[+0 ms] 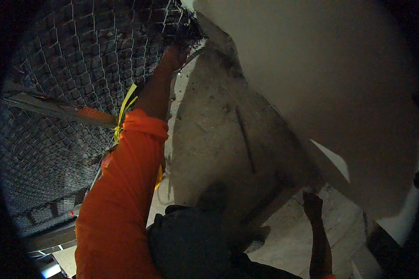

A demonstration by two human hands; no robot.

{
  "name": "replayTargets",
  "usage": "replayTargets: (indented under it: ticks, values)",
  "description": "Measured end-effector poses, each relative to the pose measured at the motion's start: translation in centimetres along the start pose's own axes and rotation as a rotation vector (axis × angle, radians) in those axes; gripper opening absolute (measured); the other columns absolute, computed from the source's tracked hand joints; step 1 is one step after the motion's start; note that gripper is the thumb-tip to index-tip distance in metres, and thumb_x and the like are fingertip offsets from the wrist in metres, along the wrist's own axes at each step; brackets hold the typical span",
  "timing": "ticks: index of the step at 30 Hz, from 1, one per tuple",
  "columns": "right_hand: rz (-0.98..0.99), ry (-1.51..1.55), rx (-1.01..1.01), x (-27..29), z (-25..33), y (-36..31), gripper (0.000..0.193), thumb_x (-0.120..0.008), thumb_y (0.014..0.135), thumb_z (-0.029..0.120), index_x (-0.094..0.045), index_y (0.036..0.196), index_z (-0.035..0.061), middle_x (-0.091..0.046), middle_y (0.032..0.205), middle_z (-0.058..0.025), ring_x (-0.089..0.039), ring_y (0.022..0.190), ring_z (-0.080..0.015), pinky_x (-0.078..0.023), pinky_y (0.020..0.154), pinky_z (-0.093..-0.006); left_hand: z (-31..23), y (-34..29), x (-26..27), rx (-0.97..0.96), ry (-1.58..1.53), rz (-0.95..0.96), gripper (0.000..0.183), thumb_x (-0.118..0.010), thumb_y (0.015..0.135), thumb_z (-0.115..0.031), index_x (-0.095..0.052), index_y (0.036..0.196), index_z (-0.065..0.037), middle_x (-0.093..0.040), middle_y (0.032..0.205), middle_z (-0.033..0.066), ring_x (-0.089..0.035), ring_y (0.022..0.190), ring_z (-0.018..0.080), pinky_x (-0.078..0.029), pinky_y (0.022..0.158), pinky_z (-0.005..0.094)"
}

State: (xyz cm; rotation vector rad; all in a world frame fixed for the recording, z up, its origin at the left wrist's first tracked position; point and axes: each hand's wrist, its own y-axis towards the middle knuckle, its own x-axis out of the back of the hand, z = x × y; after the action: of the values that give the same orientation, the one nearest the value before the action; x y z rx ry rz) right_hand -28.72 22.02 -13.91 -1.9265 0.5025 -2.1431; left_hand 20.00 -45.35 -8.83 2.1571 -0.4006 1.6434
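My left arm, in an orange sleeve, stretches up to the top middle. At its end my left hand (176,58) is closed at the dark upper edge of a wire mesh (97,51); what its fingers grip is hidden in shadow. A wide, stained, pale grey-brown sheet-like surface (219,125) spreads between my arms. At the lower right, my right hand (313,203) is curled closed against that surface's lower right edge. Poor light hides what lies in its fingers.
A yellow ribbon (122,111) is knotted at an orange-ended strap (95,115) across the mesh. A smooth beige surface (321,69) fills the upper right. Below the middle sits a dark rounded form (191,242), too dim to name. Pale floor (288,232) shows near my right arm.
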Motion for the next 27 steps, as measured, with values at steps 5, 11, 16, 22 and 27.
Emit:
replayTargets:
  ticks: [5,11,16,22,27]
  values:
    - [-0.006,0.309,-0.083,0.6,-1.0,-0.6,0.025,-0.066,0.08,0.015,-0.068,0.104,0.0117,-0.067,0.096,-0.0103,-0.064,0.086,-0.0309,-0.047,0.074,-0.045,-3.7,-1.2,2.8,0.066,-0.287,-0.05,0.05,-0.058,0.095,-0.042,-0.052,0.126,-0.003,-0.067,0.109,0.0184,-0.066,0.093,0.0302,-0.054,0.074,0.0442]
    - [-0.248,0.037,0.181,-0.6,-1.0,-1.4,0.026,-0.068,0.082,0.013,-0.069,0.107,0.0102,-0.067,0.087,-0.0139,-0.063,0.074,-0.0344,-0.047,0.076,-0.0485,-0.3,1.1,-2.0,0.115,-0.281,0.028,0.036,-0.054,0.098,-0.036,-0.057,0.104,-0.001,-0.069,0.092,0.0137,-0.06,0.064,0.0304,-0.052,0.063,0.0447]
    - [-0.029,0.385,-0.141,2.4,1.0,-1.9,0.034,-0.072,0.086,0.025,-0.066,0.114,0.0074,-0.068,0.096,-0.0171,-0.065,0.079,-0.0345,-0.051,0.072,-0.0455,3.0,2.3,-5.2,-0.101,-0.23,-0.279,0.029,-0.058,0.093,-0.03,-0.061,0.103,-0.003,-0.067,0.087,0.0136,-0.058,0.06,0.0289,-0.05,0.059,0.0421]
    - [-0.036,0.67,-0.371,7.4,2.6,-2.4,0.045,-0.075,0.085,0.036,-0.065,0.113,0.0024,-0.067,0.104,-0.0187,-0.066,0.09,-0.0355,-0.053,0.08,-0.0439,-6.6,-2.5,-1.4,0.627,-1.106,-0.091,0.026,-0.059,0.094,-0.028,-0.06,0.113,-0.01,-0.06,0.078,0.0054,-0.047,0.052,0.013,-0.042,0.047,0.0275]
    - [-0.07,0.417,-0.272,7.4,3.5,-1.4,0.048,-0.072,0.086,0.035,-0.063,0.117,-0.0015,-0.063,0.117,-0.0233,-0.06,0.109,-0.0384,-0.048,0.096,-0.0469,-17.3,-13.9,2.1,0.843,-1.643,0.088,0.035,-0.053,0.099,-0.032,-0.054,0.128,-0.012,-0.053,0.074,0.0,-0.039,0.048,0.0091,-0.034,0.043,0.0232]
